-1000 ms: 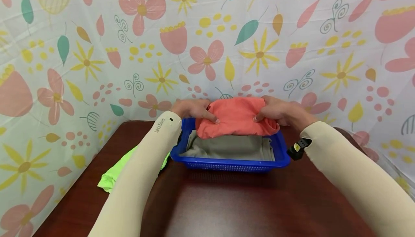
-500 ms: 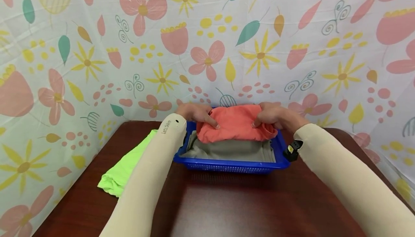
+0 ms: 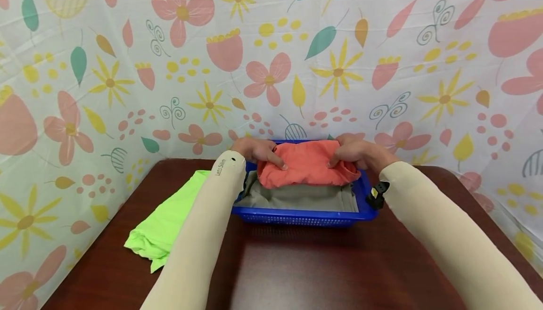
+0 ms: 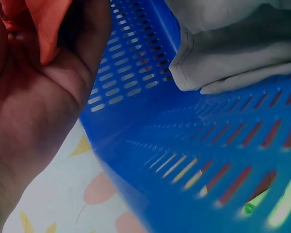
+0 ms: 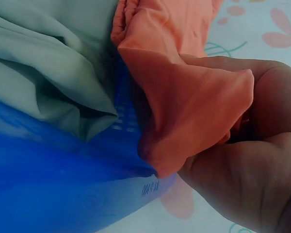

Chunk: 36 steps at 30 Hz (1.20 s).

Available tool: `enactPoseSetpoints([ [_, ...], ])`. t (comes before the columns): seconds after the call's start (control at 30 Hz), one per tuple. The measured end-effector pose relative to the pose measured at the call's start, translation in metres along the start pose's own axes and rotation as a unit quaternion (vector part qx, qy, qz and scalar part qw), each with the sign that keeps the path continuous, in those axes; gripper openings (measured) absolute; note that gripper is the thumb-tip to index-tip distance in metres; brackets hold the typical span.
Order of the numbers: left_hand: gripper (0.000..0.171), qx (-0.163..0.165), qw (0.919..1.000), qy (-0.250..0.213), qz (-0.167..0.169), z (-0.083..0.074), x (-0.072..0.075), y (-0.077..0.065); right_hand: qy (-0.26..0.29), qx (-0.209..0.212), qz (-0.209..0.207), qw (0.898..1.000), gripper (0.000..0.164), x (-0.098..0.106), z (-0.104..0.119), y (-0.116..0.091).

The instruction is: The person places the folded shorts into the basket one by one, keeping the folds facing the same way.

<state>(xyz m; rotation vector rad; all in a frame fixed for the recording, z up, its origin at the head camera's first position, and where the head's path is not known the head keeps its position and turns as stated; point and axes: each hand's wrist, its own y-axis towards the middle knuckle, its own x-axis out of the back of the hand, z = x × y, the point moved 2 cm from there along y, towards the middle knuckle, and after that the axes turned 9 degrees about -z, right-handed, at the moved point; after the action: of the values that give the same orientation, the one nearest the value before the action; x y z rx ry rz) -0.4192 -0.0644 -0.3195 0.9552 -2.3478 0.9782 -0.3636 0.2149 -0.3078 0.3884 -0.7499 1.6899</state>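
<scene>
Both hands grip a folded coral-red cloth garment (image 3: 307, 164) over the back part of a blue plastic basket (image 3: 297, 216). My left hand (image 3: 259, 151) holds its left end, thumb on top; my right hand (image 3: 355, 152) holds the right end the same way. The fingers under the cloth are hidden. In the basket, in front of the coral garment, lies a folded grey-green cloth (image 3: 301, 198). The right wrist view shows a loose corner of the coral garment (image 5: 184, 111) hanging beside the hand (image 5: 247, 179). In the left wrist view the basket's slotted wall (image 4: 131, 73) passes close by the hand (image 4: 39, 107).
A bright green cloth (image 3: 165, 220) lies on the dark wooden table (image 3: 297, 267), left of the basket and partly behind the left sleeve (image 3: 201, 225). A flower-patterned sheet (image 3: 271, 41) hangs behind the table and along its left side.
Both hands have lowered the coral garment and drawn it slightly nearer, deeper over the basket. The left forearm has shifted right, uncovering more of the green cloth.
</scene>
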Motion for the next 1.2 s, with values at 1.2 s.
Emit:
enactPoseSetpoints([
  [1.2, 0.057, 0.027, 0.9993, -0.018, -0.017, 0.013, -0.007, 0.021, -0.154, 0.005, -0.001, 0.988, 0.054, -0.011, -0.002, 0.020],
])
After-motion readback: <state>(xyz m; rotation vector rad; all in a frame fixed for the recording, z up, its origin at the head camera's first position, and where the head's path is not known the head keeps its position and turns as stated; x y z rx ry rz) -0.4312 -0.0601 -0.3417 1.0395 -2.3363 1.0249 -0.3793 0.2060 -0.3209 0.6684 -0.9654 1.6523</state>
